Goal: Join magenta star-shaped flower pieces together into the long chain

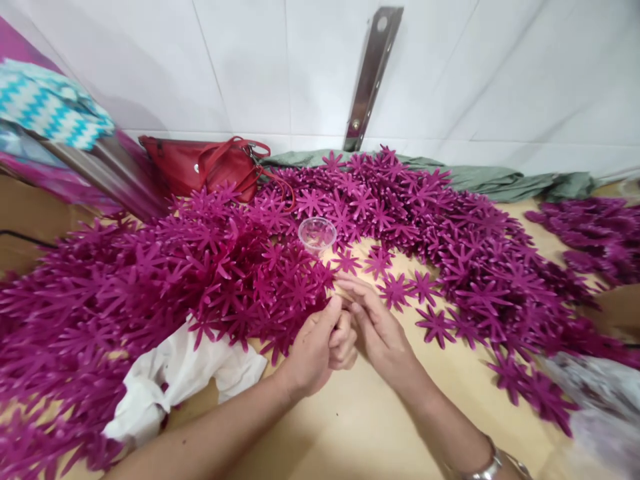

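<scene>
My left hand (323,343) is closed, its fingers curled and thumb on top; anything inside it is hidden. My right hand (383,330) meets it from the right, fingers stretched forward and the thumb close to the left knuckles. I see nothing held in the right hand. Just beyond the fingertips lie magenta petal pieces shaped like many-armed flowers (270,267), heaped to the left. Several loose flower pieces (395,291) lie flat on the table right of my right hand. A small clear plastic dish (317,235) sits between the heaps; its contents are unclear.
A larger heap of magenta flowers (475,267) curves along the back and right of the tan table (345,427). A red handbag (195,163) rests at the back left. White cloth (185,373) lies beside my left forearm, and clear plastic bags (600,393) at the right.
</scene>
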`<action>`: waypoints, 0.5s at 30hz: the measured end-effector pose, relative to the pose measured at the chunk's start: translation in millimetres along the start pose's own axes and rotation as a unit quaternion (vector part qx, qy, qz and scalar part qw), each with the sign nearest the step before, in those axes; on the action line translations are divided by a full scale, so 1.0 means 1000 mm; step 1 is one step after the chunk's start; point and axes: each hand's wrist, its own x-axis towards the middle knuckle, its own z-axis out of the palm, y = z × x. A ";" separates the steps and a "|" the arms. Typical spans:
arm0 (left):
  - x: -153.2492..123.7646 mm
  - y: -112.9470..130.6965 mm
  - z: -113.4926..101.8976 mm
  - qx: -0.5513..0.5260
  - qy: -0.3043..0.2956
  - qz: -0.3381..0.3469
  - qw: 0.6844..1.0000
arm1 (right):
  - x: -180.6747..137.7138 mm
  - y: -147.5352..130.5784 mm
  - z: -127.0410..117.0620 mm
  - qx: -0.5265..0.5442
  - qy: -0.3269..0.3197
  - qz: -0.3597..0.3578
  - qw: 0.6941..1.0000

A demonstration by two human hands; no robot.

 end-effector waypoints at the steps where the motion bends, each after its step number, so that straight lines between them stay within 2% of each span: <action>1: 0.000 -0.001 -0.001 0.002 0.003 0.006 1.000 | 0.000 0.001 -0.001 0.021 0.023 0.010 0.999; 5: 0.001 -0.011 0.003 -0.015 0.027 -0.008 0.999 | 0.003 0.007 -0.011 0.067 0.131 0.050 0.988; 9: 0.009 -0.013 0.010 -0.065 0.087 -0.045 0.993 | 0.005 0.006 -0.015 0.055 0.192 0.059 0.978; 12: 0.018 -0.004 0.010 -0.097 0.127 -0.036 0.987 | 0.006 0.003 -0.015 0.030 0.211 0.051 0.976; 15: 0.021 0.006 0.006 -0.115 0.167 -0.024 0.979 | 0.008 0.002 -0.017 -0.008 0.170 0.027 0.985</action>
